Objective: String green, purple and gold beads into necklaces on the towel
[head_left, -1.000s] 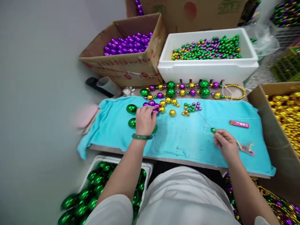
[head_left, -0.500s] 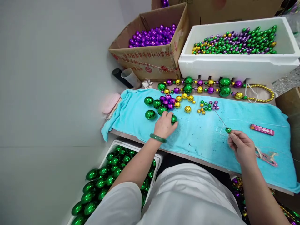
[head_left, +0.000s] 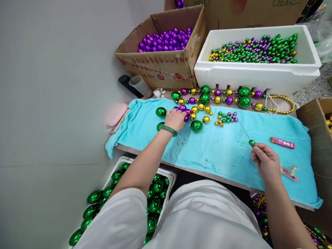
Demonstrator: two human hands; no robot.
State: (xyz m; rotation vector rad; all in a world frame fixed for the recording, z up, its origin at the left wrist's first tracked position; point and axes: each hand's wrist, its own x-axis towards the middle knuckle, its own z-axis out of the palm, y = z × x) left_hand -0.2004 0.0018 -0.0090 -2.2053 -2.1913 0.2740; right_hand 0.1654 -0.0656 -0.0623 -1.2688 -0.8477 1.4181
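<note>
My right hand (head_left: 266, 159) pinches a thin needle (head_left: 244, 130) near a shiny green bead (head_left: 251, 142) threaded on it. White thread (head_left: 241, 147) lies in loops beside the bead. Over at the left, my left hand (head_left: 175, 119), with a green bangle on the wrist, reaches down among the beads with bent fingers somewhat apart. Its fingertips are at the purple beads (head_left: 183, 108) and partly hidden. Large green beads (head_left: 161, 112) lie beside it, and one big green bead (head_left: 196, 126) sits to its right. Gold beads (head_left: 200, 107) and a group of small mixed beads (head_left: 226, 118) lie farther right.
A blue towel (head_left: 223, 152) covers the table. A bead necklace (head_left: 229, 100) lies along the back, before a cardboard box (head_left: 155, 65) and a white foam box (head_left: 256, 74). A pink lighter (head_left: 282, 143) and pink scissors (head_left: 289, 174) lie right. Green beads (head_left: 154, 206) fill a bin below.
My left hand has let go of a large green bead right of the group and moved left over the other green and purple beads. My right hand still holds the needle, nearly unmoved.
</note>
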